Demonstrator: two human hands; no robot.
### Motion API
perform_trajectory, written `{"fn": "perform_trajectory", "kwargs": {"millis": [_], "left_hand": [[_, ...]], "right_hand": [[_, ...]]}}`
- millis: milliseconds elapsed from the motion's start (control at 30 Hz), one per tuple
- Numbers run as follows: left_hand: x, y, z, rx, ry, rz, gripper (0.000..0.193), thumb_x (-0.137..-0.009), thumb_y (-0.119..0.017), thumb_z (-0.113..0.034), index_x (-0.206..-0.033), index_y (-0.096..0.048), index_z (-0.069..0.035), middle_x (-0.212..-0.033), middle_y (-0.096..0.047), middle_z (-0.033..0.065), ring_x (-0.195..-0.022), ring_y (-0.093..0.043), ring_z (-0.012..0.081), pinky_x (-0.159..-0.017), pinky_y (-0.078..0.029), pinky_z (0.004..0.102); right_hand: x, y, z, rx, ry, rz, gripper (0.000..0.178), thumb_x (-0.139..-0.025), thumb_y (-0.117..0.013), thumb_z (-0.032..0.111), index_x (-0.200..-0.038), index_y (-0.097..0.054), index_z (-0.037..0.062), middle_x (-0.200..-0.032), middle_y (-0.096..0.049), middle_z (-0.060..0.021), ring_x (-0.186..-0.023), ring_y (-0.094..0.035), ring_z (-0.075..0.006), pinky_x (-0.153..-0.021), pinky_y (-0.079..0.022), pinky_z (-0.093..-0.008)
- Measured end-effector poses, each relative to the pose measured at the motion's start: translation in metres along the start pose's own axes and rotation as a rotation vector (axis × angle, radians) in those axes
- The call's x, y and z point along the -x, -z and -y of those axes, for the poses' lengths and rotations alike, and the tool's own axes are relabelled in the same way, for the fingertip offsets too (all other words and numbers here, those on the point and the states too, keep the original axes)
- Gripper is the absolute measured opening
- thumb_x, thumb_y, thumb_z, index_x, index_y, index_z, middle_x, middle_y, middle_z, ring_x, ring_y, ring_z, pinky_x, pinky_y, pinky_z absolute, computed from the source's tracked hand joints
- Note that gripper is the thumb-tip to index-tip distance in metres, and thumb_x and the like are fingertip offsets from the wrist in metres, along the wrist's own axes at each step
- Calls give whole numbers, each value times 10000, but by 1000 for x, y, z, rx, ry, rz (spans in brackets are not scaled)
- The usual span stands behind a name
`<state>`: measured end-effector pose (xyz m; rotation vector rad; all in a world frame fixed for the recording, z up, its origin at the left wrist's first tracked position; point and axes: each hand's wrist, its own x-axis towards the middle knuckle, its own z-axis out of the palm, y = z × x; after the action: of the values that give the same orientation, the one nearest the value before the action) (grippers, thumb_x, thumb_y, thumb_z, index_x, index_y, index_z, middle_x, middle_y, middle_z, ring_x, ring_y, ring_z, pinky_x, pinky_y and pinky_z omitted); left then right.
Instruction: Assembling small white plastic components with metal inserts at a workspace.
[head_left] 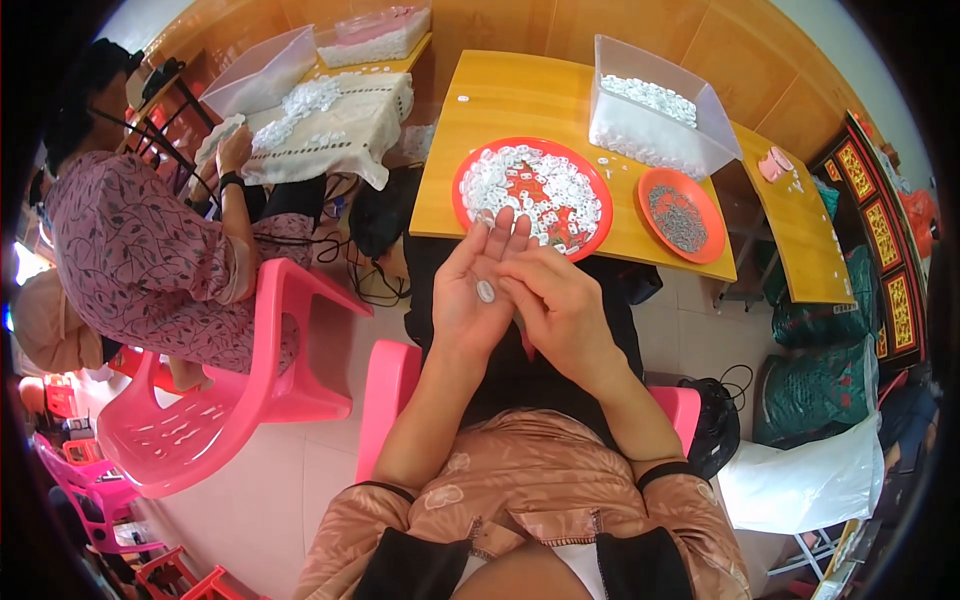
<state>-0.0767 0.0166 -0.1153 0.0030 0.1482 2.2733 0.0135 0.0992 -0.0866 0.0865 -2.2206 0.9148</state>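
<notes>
My left hand [466,312] is turned palm up, its fingers stretched toward the table. A small white oval plastic piece [486,291] lies in its palm, and another pale bit shows near the index fingertip. Over the left fingers, my right hand [568,312] is closed in a pinch; what it grips is hidden. Just beyond both hands, a red plate [606,195] holds many white oval pieces [489,170]. To its right an orange-red plate [716,228] contains a heap of small grey metal-looking parts [678,217].
A clear plastic bin [665,145] of white pieces stands at the table's [500,95] back right. On the left, another person [150,250] works at a cloth-covered table [365,120]. A pink chair [190,440] stands beside me; green sacks [815,395] are at the right.
</notes>
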Motion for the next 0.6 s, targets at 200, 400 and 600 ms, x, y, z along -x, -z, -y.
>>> {"fn": "perform_trajectory", "kwargs": {"millis": [200, 400, 600], "left_hand": [[4, -5, 1, -99, -65, 95, 174, -940, -450, -155, -1041, -567, -76, -1118, -595, 86, -1149, -496, 261, -1043, -342, 430], [9, -12, 7, -208, -113, 126, 137, -926, -472, -152, -1027, -535, -85, -1107, -583, 99, -1133, -502, 255, -1020, -355, 405], [13, -11, 13, -310, -127, 122, 158, -929, -480, -167, -1046, -540, -79, -1070, -592, 82, -1128, -506, 257, -1016, -364, 409]], "right_hand": [[-2, 0, 18, -76, -105, 79, 213, -741, -670, 5, -949, -623, 1, -847, -584, -106, -693, -587, -232, -598, -472, -292], [0, 2, 13, -145, -111, 111, 245, -740, -663, 15, -981, -618, 4, -853, -582, -111, -726, -580, -239, -629, -468, -307], [0, 8, 10, -270, -243, 149, 214, -723, -681, 2, -933, -637, 5, -783, -597, -85, -632, -561, -156, -571, -447, -249]]}}
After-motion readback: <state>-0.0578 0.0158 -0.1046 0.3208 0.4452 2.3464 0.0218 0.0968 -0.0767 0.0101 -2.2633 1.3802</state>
